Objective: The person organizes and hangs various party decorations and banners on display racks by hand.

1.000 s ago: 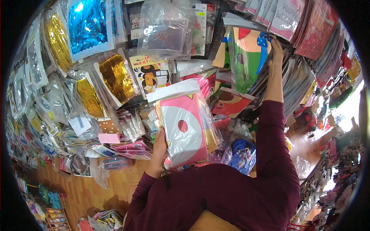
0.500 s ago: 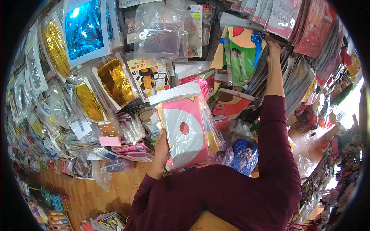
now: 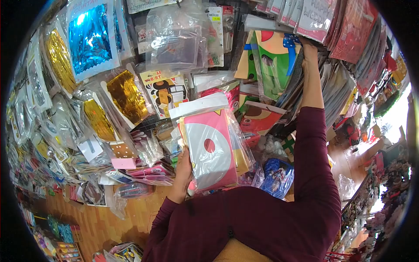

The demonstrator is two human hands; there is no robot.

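Brown wood-plank floor spreads at lower left, below crowded clear-plastic packets. My left hand is clamped on the left side of a flat pink-and-grey plastic-wrapped packet. My right hand is at a hanging green-and-beige packet's right edge, fingertips hidden; I cannot tell its grip. Dense grey packet edges crowd that wrist.

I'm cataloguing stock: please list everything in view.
Front packet: at least 1, pink-grey, centre
Cartoon packet: at least 1, multicoloured, upper right
Foil pack: at least 1, blue, upper left
Tinsel packs: 3, gold, left
Truck packet: 1, yellow-black, centre
Plastic bags: several, clear, top
Hanging packets: many, red, upper right
Bundle: 1, blue, right of centre
Floor: 1, brown, lower left
Smaller stock: uncountable, mixed, throughout
Left hand: 1, maroon-sleeved, holding front packet
Right hand: 1, maroon-sleeved, beside cartoon packet
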